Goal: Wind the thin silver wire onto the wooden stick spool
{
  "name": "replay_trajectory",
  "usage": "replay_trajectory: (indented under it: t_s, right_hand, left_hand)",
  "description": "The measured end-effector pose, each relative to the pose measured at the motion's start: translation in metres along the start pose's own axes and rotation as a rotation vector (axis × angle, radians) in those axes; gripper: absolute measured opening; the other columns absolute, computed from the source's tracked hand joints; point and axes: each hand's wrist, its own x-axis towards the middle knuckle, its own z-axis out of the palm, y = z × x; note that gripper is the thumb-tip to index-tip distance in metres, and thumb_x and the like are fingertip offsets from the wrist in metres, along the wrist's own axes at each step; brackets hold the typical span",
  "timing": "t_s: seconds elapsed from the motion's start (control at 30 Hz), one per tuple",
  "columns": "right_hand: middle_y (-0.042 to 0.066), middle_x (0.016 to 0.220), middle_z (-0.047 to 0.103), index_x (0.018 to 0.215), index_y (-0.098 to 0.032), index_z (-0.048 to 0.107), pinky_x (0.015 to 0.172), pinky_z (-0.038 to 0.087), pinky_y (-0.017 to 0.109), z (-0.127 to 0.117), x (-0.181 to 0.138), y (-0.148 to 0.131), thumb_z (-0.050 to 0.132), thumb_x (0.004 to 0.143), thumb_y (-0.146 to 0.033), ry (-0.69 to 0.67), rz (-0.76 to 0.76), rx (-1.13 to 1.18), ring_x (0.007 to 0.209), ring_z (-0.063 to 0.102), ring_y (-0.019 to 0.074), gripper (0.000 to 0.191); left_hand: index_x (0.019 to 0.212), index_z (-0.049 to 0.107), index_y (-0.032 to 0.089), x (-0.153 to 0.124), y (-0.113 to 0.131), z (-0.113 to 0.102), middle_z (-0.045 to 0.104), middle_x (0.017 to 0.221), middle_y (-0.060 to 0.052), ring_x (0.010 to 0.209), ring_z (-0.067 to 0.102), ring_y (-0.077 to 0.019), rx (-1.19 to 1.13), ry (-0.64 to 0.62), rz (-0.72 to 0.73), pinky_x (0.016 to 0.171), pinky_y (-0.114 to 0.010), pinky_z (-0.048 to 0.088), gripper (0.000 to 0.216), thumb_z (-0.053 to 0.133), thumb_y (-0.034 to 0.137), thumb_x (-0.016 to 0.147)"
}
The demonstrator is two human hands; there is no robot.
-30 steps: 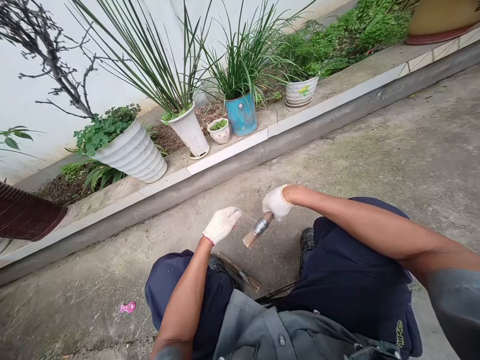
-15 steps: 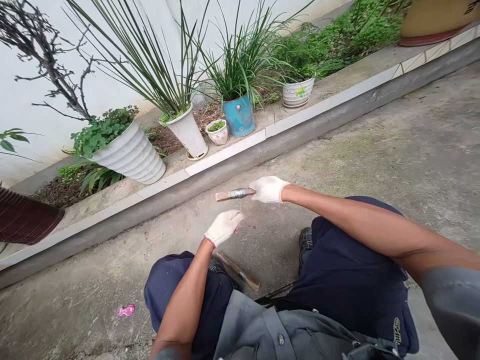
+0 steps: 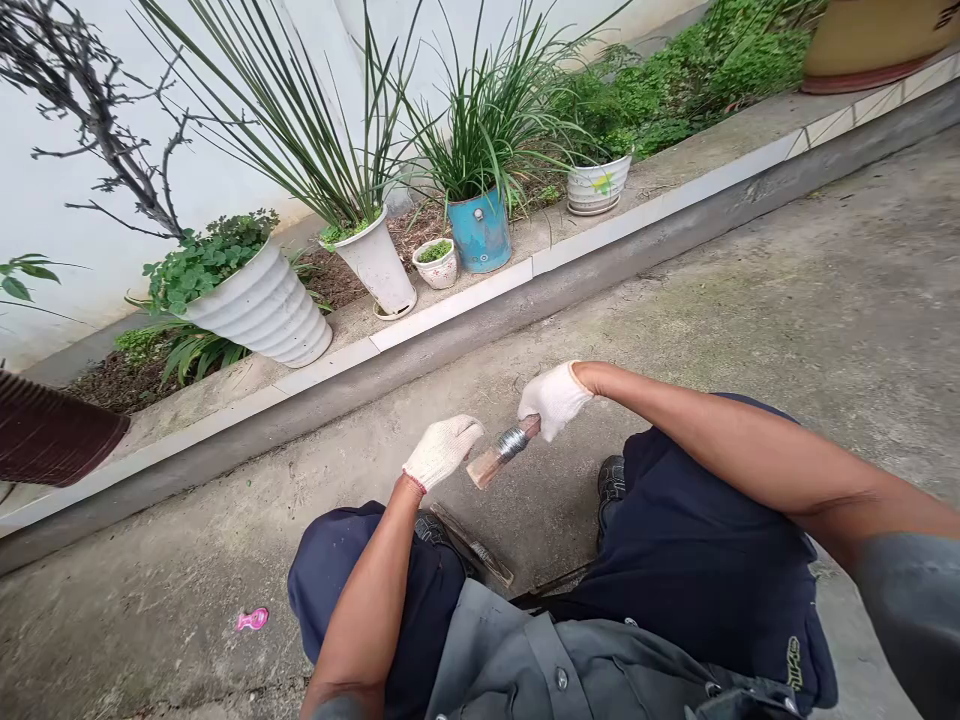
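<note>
My right hand (image 3: 553, 398), in a white knit glove, is closed around one end of a wooden stick (image 3: 487, 468). Silvery wire (image 3: 513, 443) is wound in a tight coil about the stick's middle. The stick slants, its free end toward the lower left. My left hand (image 3: 444, 450), gloved alike, is just left of that free end, thumb and fingers pinched together on the loose strand of wire, too thin to follow clearly now. A second wooden stick (image 3: 472, 545) with a wrapped middle lies on the ground beside my left shoe.
Concrete ground (image 3: 225, 540) spreads around my knees. A low tiled kerb (image 3: 442, 325) runs diagonally ahead, bearing a ribbed white pot (image 3: 262, 310), a tall white pot (image 3: 379, 265), a blue pot (image 3: 480, 235) and others. A pink wrapper-like piece (image 3: 253, 619) lies at lower left.
My right hand has turned and lowered the stick, so its free end swung down and now slants toward me. My left hand has shifted slightly left and up.
</note>
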Motion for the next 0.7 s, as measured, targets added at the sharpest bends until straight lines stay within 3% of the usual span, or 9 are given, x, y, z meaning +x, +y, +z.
replay_trajectory:
  t_s: [0.07,0.17,0.27,0.4,0.57,0.7]
  right_hand:
    - [-0.001,0.074,0.069,0.089,-0.018,0.067,0.063,0.041,0.023,-0.001,-0.002,-0.001,0.072,0.068,-0.033,0.022,-0.037,0.191,0.067,0.064,0.0149,0.026]
    - [0.001,0.079,0.072,0.093,-0.018,0.066,0.063,0.041,0.022,-0.007,-0.001,-0.005,0.071,0.071,-0.038,0.188,-0.025,0.296,0.070,0.067,0.0145,0.029]
    - [0.003,0.078,0.072,0.095,-0.019,0.068,0.063,0.039,0.023,-0.014,0.005,-0.006,0.067,0.080,-0.043,0.409,0.105,0.146,0.069,0.066,0.0151,0.029]
    - [0.010,0.096,0.076,0.103,-0.020,0.072,0.067,0.041,0.027,-0.019,0.014,-0.001,0.061,0.088,-0.045,0.602,0.279,-0.129,0.082,0.069,0.0203,0.031]
    - [0.018,0.106,0.076,0.117,-0.017,0.073,0.077,0.048,0.034,-0.019,0.019,0.001,0.060,0.089,-0.024,0.637,0.446,-0.239,0.095,0.073,0.0284,0.032]
    - [0.019,0.103,0.076,0.114,-0.015,0.076,0.081,0.051,0.040,-0.018,0.018,-0.006,0.063,0.080,-0.010,0.523,0.510,-0.333,0.096,0.073,0.0320,0.036]
  left_hand:
    - [0.092,0.068,0.018,0.000,0.001,0.004,0.071,0.085,-0.003,0.079,0.063,-0.0182,-0.087,-0.028,0.001,0.075,-0.026,0.046,0.032,0.052,0.043,0.100]
    - [0.088,0.065,0.018,0.000,0.004,0.010,0.067,0.076,-0.003,0.071,0.062,-0.0180,-0.165,-0.022,-0.054,0.071,-0.028,0.047,0.035,0.049,0.046,0.102]
    - [0.087,0.062,0.020,0.000,0.005,0.013,0.063,0.069,0.000,0.068,0.062,-0.0175,-0.134,0.002,-0.080,0.070,-0.027,0.045,0.040,0.040,0.047,0.105]
    - [0.087,0.060,0.021,0.002,0.001,0.012,0.062,0.067,0.002,0.067,0.062,-0.0170,-0.077,-0.022,-0.091,0.067,-0.026,0.043,0.035,0.040,0.043,0.105]
    - [0.083,0.059,0.021,0.001,0.000,0.007,0.062,0.066,0.002,0.066,0.062,-0.0169,-0.004,-0.022,-0.070,0.066,-0.027,0.040,0.035,0.040,0.042,0.104]
    - [0.087,0.064,0.021,-0.002,0.002,-0.002,0.062,0.067,0.002,0.066,0.062,-0.0169,0.030,0.046,-0.064,0.068,-0.027,0.041,0.037,0.040,0.042,0.105]
